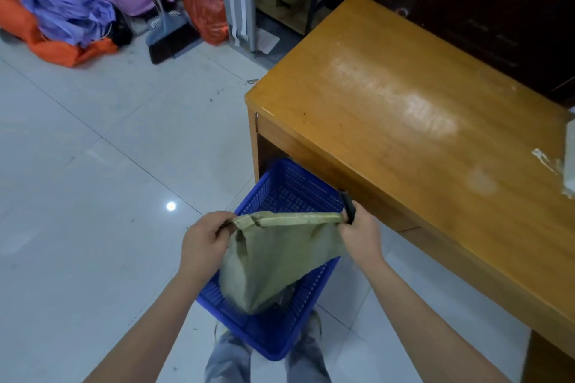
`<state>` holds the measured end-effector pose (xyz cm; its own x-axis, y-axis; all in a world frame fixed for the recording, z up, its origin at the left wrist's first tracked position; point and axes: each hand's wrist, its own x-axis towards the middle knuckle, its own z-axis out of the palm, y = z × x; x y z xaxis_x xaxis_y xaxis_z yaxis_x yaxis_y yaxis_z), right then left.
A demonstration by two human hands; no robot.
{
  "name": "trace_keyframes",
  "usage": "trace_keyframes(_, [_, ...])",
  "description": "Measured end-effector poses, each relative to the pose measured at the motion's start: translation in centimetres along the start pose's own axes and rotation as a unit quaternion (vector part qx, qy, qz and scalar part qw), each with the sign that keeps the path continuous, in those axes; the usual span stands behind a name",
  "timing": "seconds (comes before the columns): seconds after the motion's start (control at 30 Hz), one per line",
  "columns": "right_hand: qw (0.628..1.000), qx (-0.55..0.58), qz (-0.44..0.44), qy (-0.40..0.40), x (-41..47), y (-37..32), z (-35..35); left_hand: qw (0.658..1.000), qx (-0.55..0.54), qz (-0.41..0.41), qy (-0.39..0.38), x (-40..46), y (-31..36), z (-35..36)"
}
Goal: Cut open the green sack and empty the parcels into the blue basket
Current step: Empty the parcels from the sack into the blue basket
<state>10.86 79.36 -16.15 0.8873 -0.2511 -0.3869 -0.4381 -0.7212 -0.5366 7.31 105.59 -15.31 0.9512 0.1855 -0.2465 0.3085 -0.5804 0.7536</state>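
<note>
The green sack (273, 261) hangs upside-down directly above the blue basket (289, 190), its seamed edge stretched level between the left hand (205, 242) pinching one corner and the right hand (361, 239) gripping the other together with a dark knife (348, 205), mouth downward.

**Sack held over basket beside desk**

The sack (280, 261) hangs between the left hand (205, 242) and right hand (362, 239), its lower end inside the basket (280, 336). The basket stands on the floor (93, 180), left of the desk (404, 121), partly under its edge.
</note>
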Motion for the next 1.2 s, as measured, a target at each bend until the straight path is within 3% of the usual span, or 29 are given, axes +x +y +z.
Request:
trace_keyframes(0.13, [1.0,0.003,-0.008,0.018,-0.8,-1.6,-1.5,0.997,0.005,-0.027,-0.071,0.9,1.5,-0.3])
trace_keyframes(0.27, [0.992,0.085,-0.025,0.086,-1.4,-3.4,-3.6,0.997,-0.071,0.005,0.02,0.7,4.0,-1.4])
trace_keyframes(0.37, [0.997,0.017,-0.036,0.071,-1.8,-4.4,-5.1,0.999,-0.054,-0.006,0.002,0.4,5.1,-2.3])
trace_keyframes(0.5, [0.972,0.029,-0.115,0.205,-2.1,-5.9,-8.4,0.987,-0.158,0.029,0.011,0.3,8.3,-3.7])
trace_keyframes(0.63, [0.977,-0.011,-0.113,0.179,-2.8,-8.0,-10.2,0.984,-0.18,0.005,0.01,1.4,10.3,-3.9])
trace_keyframes(0.73, [0.949,0.034,-0.185,0.254,-3.2,-9.7,-11.8,0.969,-0.247,0.017,-0.021,2.0,11.9,-4.7])
trace_keyframes(0.83, [0.961,0.009,-0.157,0.227,-3.7,-10.3,-13.1,0.967,-0.249,0.0,-0.044,2.2,11.8,-4.7])
trace_keyframes(0.9, [0.943,0.024,-0.206,0.26,-3.1,-11.0,-13.8,0.964,-0.257,0.01,-0.072,2.4,12.7,-5.6])
trace_keyframes(1.0, [0.965,-0.017,-0.155,0.211,-3.3,-10.9,-14.4,0.973,-0.2,-0.008,-0.118,2.3,12.1,-5.9])
trace_keyframes(1.07, [0.954,0.012,-0.187,0.234,-2.6,-10.8,-14.9,0.973,-0.189,0.015,-0.134,2.6,13.1,-6.8])
trace_keyframes(1.2, [0.974,-0.045,-0.133,0.175,-2.4,-11.0,-15.3,0.985,-0.162,-0.008,-0.067,3.0,13.1,-7.7])
